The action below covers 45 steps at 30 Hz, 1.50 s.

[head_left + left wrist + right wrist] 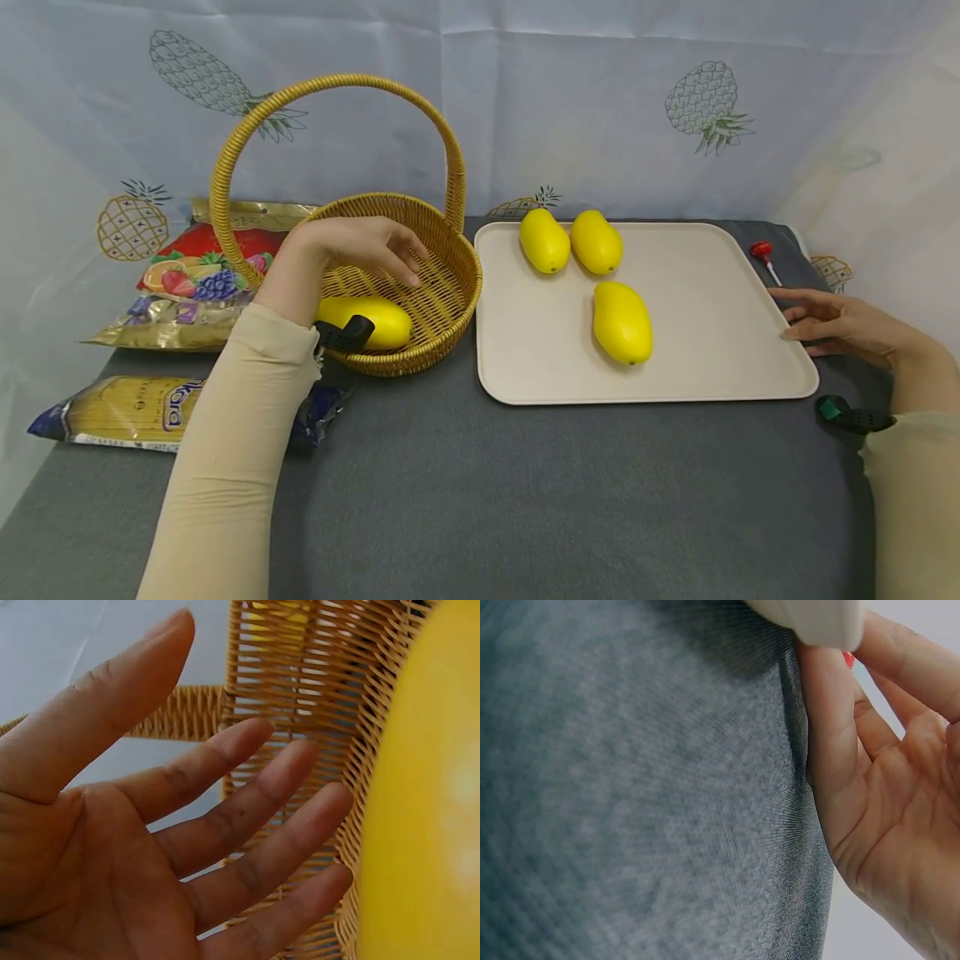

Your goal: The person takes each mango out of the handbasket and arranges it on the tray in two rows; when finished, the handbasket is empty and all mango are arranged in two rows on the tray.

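Observation:
My left hand [375, 250] hangs over the wicker basket [405, 362], fingers spread and loosely bent, holding nothing. Below it lies a yellow mango [386, 321] inside the basket, partly covered by the wrist strap. In the left wrist view, that mango [427, 795] fills the right side, apart from the fingertips [330, 810]. At the right edge of the cream tray [720, 333], my right hand [847, 325] pinches the rim, as the right wrist view shows at the tray's corner [829, 622]. Three mangoes rest on the tray: two at the back [545, 242] and one nearer the middle [622, 323].
A red lollipop [763, 254] lies beyond the right hand. Left of the basket are a fruit-printed candy bag [187, 287] and a pasta packet [127, 408], partly behind the left sleeve. The basket's tall handle [352, 81] arches above the left hand.

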Tool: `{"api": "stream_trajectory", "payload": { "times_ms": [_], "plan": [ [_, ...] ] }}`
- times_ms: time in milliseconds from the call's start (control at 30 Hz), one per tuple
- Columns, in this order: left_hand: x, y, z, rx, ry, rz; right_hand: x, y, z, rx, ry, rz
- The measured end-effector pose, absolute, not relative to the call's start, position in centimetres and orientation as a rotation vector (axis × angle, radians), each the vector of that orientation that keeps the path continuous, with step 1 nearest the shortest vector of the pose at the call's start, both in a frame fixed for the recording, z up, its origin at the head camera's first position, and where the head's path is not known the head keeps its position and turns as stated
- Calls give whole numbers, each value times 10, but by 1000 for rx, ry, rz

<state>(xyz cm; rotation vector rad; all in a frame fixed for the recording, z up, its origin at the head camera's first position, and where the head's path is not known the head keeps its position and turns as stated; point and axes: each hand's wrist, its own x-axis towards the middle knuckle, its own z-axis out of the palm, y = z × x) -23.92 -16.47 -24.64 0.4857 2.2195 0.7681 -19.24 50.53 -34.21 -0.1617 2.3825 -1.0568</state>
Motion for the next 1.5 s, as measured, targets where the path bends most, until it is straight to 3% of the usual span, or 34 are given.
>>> {"api": "stream_trajectory", "payload": {
  "times_ms": [433, 900, 1500],
  "plan": [
    [-241, -175, -256, 498, 2055, 640, -191, 506, -342, -132, 2399, -1040],
    [-247, -172, -265, 675, 2047, 393, -192, 504, -343, -125, 2391, -1047],
    [-247, -153, -265, 689, 2037, 469, -192, 503, -341, -90, 2402, -1029]
  ]
}}
